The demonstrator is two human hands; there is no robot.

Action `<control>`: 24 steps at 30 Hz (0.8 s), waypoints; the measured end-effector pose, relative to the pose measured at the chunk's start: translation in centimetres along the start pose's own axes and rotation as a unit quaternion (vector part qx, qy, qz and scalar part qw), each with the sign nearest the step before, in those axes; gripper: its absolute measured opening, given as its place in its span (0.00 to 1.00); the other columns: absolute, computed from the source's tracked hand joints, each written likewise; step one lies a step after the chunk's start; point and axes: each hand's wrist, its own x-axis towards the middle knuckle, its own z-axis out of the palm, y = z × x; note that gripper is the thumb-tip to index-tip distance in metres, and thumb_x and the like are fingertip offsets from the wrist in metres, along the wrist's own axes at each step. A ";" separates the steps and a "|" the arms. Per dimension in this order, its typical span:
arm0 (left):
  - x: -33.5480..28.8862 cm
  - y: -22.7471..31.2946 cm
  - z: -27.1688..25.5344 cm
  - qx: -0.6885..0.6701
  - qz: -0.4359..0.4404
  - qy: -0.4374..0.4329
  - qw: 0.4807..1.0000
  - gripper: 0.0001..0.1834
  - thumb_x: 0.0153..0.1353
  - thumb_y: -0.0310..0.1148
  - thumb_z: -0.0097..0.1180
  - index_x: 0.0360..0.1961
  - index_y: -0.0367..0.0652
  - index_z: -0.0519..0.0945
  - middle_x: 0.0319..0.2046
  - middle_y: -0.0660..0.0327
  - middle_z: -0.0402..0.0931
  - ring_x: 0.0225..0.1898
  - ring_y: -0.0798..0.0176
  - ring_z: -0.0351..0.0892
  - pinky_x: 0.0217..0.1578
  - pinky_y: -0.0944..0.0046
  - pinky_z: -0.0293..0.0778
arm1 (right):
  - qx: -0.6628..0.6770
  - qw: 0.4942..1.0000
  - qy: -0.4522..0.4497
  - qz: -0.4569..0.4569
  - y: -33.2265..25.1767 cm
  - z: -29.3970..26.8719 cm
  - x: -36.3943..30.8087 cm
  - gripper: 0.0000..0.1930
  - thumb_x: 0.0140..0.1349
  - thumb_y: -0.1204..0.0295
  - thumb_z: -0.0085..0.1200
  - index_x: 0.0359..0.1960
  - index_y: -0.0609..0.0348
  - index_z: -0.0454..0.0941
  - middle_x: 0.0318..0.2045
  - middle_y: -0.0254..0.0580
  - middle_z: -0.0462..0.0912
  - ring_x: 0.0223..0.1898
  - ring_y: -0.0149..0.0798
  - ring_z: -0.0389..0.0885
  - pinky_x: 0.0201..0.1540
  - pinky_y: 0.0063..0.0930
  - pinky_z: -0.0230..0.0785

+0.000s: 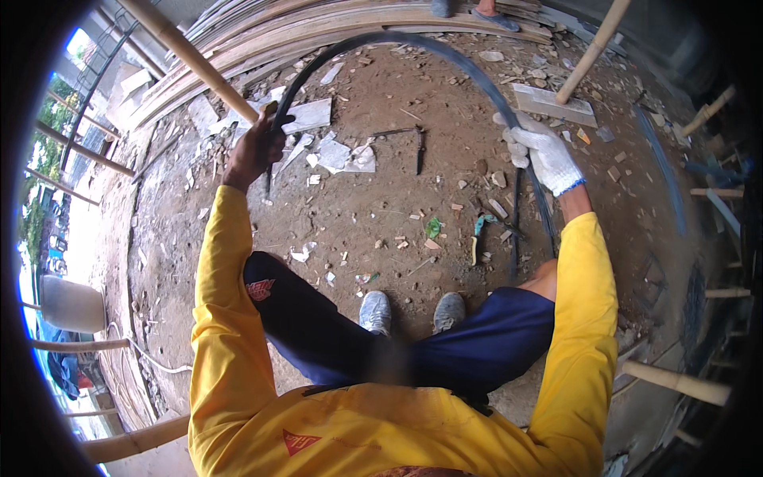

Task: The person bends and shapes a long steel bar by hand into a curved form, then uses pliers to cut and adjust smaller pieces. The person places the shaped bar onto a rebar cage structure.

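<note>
A bundle of dark wire (pixel 389 37) arches high over the ground between my two hands, bent into a large loop. My bare left hand (pixel 258 147) is closed around its left side. A small yellowish piece shows at the top of that fist; what it is I cannot make out. My right hand (pixel 540 151), in a white knitted glove, grips the right side of the bundle, and loose strands (pixel 545 219) hang below it. On the dirt between my arms lie pliers (pixel 478 234) with teal and yellow parts, and a thin dark bent metal bar (pixel 419 151).
Long wooden planks (pixel 262 40) are stacked at the far side, with another person's foot (pixel 497 17) on them. Bamboo poles (pixel 592 52) stand at both sides. Broken board pieces (pixel 346 155) and rubble litter the dirt. A pale bucket (pixel 73 304) is at the left.
</note>
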 end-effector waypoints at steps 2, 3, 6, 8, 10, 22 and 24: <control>0.2 0.3 0.5 0.016 0.018 0.024 0.999 0.29 0.82 0.52 0.44 0.67 0.39 0.75 0.25 0.71 0.65 0.21 0.75 0.59 0.23 0.72 0.58 | 0.038 0.998 -0.043 -0.023 0.0 0.8 0.3 0.25 0.79 0.70 0.50 0.75 0.62 0.67 0.33 0.22 0.71 0.27 0.18 0.67 0.26 0.16 0.60; 0.1 0.5 0.6 0.011 0.023 0.038 0.999 0.27 0.82 0.50 0.44 0.67 0.39 0.75 0.25 0.71 0.65 0.21 0.75 0.59 0.23 0.72 0.59 | 0.038 0.997 -0.054 -0.028 -0.2 1.0 0.2 0.26 0.80 0.69 0.48 0.77 0.60 0.64 0.34 0.23 0.72 0.26 0.18 0.66 0.25 0.16 0.60; -0.3 0.8 0.5 -0.049 0.025 0.059 0.997 0.23 0.81 0.43 0.44 0.65 0.38 0.75 0.26 0.70 0.68 0.21 0.74 0.61 0.23 0.72 0.61 | 0.040 0.997 -0.046 -0.046 -0.9 0.9 0.2 0.25 0.82 0.68 0.46 0.76 0.59 0.66 0.32 0.24 0.74 0.21 0.18 0.64 0.21 0.15 0.54; -0.6 0.8 0.2 0.086 0.073 0.053 0.992 0.23 0.81 0.43 0.44 0.64 0.38 0.76 0.27 0.68 0.72 0.21 0.73 0.63 0.23 0.72 0.62 | 0.027 0.998 0.005 -0.052 -1.3 0.3 0.3 0.24 0.82 0.65 0.46 0.75 0.59 0.68 0.31 0.23 0.74 0.20 0.18 0.63 0.20 0.15 0.52; -0.9 1.0 -0.1 0.065 0.060 0.029 0.996 0.24 0.82 0.46 0.44 0.64 0.38 0.76 0.29 0.66 0.75 0.22 0.73 0.65 0.22 0.72 0.63 | 0.030 0.998 0.031 -0.054 -1.3 -0.3 0.4 0.24 0.83 0.62 0.46 0.74 0.59 0.70 0.30 0.22 0.74 0.19 0.17 0.62 0.19 0.15 0.51; -0.1 0.6 -0.5 0.041 0.080 0.065 0.994 0.43 0.82 0.64 0.30 0.56 0.28 0.79 0.32 0.59 0.76 0.27 0.68 0.70 0.26 0.71 0.63 | -0.081 0.984 0.140 -0.071 -1.3 -2.9 -0.3 0.17 0.82 0.59 0.49 0.57 0.56 0.84 0.23 0.20 0.73 0.16 0.16 0.62 0.16 0.16 0.45; -1.1 1.1 -0.7 0.018 -0.012 0.045 0.999 0.52 0.72 0.78 0.28 0.51 0.33 0.81 0.32 0.57 0.79 0.27 0.65 0.72 0.26 0.69 0.66 | -0.124 0.978 0.151 -0.069 -1.5 -4.2 -0.6 0.17 0.83 0.58 0.47 0.55 0.55 0.82 0.20 0.21 0.69 0.13 0.18 0.59 0.15 0.19 0.45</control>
